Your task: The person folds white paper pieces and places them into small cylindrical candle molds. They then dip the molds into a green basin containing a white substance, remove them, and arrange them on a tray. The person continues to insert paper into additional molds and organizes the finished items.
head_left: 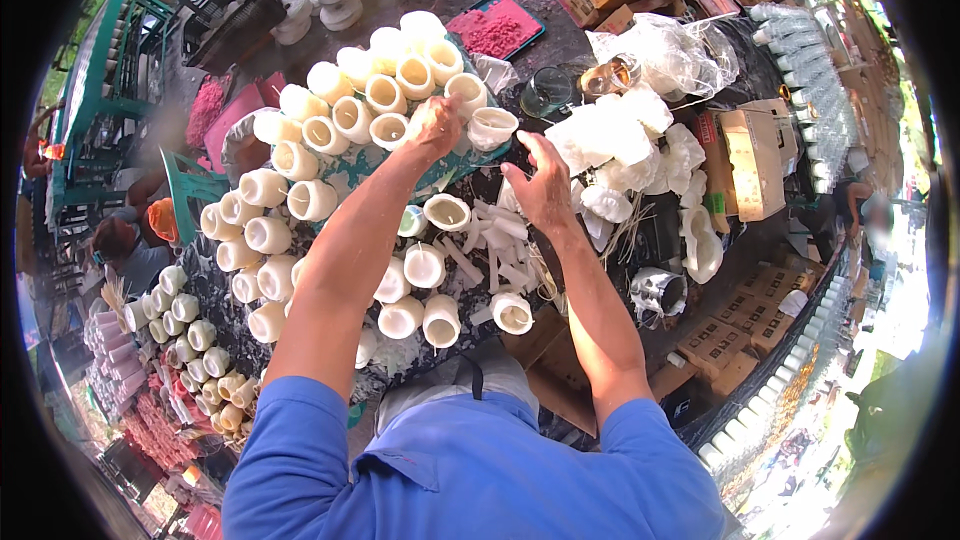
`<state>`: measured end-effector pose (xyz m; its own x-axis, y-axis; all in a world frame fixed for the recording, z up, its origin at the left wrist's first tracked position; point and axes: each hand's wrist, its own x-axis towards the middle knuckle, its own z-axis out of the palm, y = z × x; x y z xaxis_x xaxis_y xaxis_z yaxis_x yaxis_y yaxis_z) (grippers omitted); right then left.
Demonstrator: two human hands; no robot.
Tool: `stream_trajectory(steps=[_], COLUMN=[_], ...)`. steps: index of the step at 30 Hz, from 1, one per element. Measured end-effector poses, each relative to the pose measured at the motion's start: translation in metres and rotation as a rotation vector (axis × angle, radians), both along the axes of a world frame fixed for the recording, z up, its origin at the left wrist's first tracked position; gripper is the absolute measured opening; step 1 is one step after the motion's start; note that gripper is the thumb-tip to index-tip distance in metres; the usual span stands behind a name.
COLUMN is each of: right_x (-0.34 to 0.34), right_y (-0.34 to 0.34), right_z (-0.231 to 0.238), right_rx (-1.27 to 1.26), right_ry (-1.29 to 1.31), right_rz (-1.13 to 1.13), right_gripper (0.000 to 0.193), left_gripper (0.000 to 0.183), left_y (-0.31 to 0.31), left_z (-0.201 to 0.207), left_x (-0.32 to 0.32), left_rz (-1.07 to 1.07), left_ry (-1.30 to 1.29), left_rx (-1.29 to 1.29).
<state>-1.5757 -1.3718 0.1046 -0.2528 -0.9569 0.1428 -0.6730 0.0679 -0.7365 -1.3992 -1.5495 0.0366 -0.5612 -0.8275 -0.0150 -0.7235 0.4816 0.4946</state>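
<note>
My left hand point(435, 130) reaches to the far rows of cream-white wax candle cups, its fingers curled together against the near side of one cup point(466, 93). What its fingertips pinch, if anything, is hidden. To the right, my right hand point(541, 183) hovers with thumb and forefinger apart and nothing between them. Just left of its fingertips stands another wax cup point(493, 127) with a wick showing in its hollow. More hollow wax cups point(312, 200) crowd the table to the left. White wax sticks point(497, 240) lie in a loose pile between my forearms.
Irregular white wax lumps point(615, 145) and clear plastic wrap point(690, 55) cover the right side. A glass jar point(547, 92) stands at the back, near a tray of pink crumbs point(497, 28). Cardboard boxes point(752, 160) stand at right. Another person point(130, 240) is at far left.
</note>
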Motion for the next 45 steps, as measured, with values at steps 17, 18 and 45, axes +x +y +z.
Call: stream_trajectory(steps=[17, 18, 45], right_x=[0.086, 0.095, 0.156], right_y=[0.067, 0.082, 0.330], right_z=[0.119, 0.124, -0.044], right_rx=[-0.199, -0.147, 0.342], right_ry=[-0.307, -0.360, -0.443], right_rz=[0.100, 0.059, 0.076], right_gripper=[0.097, 0.084, 0.053], left_gripper=[0.021, 0.027, 0.046], left_y=[0.179, 0.200, 0.439], left_z=[0.254, 0.257, -0.005], left_x=[0.100, 0.104, 0.211], left_rz=[-0.263, -0.238, 0.244], left_ry=[0.337, 0.322, 0.483], left_rx=[-0.115, -0.120, 0.240])
